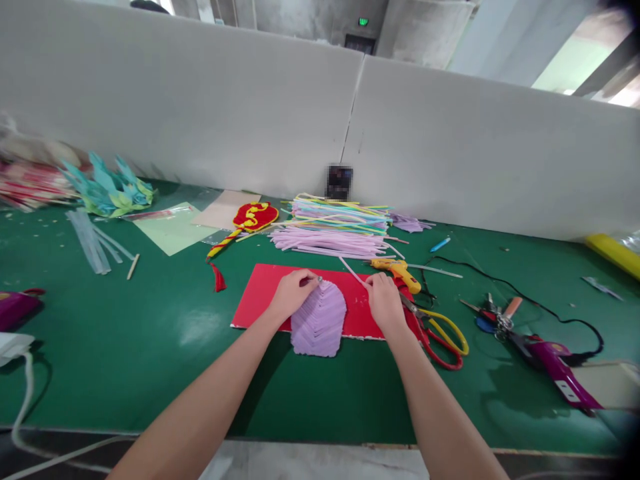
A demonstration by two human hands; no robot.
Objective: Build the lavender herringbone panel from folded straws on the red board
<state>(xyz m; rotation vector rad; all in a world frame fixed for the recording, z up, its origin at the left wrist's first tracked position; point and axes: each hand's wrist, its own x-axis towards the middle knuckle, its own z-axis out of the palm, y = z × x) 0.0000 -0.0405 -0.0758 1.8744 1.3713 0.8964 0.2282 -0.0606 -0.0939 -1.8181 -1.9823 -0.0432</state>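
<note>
A lilac leaf-shaped piece [320, 323] made of slanting rows of pipe cleaners lies on a red board [265, 287], its lower end hanging past the board's front edge. My left hand [296, 291] is closed in a pinch at the piece's top left edge. To the right, my right hand [384, 299] is closed on a single lilac pipe cleaner [353, 270], which points up and left. Just beyond that hand lies a yellow glue gun [397, 272]. Scissors [440, 333] with red and yellow handles rest beside my right wrist.
Behind the board is a pile of pipe cleaners [333, 233]. A red and yellow fan-shaped ornament [255, 217] lies left of it. Keys [495, 317], a purple hot tool [565, 373] with a black cord and a blue pen [440, 245] are on the right. A white partition [200, 113] stands behind.
</note>
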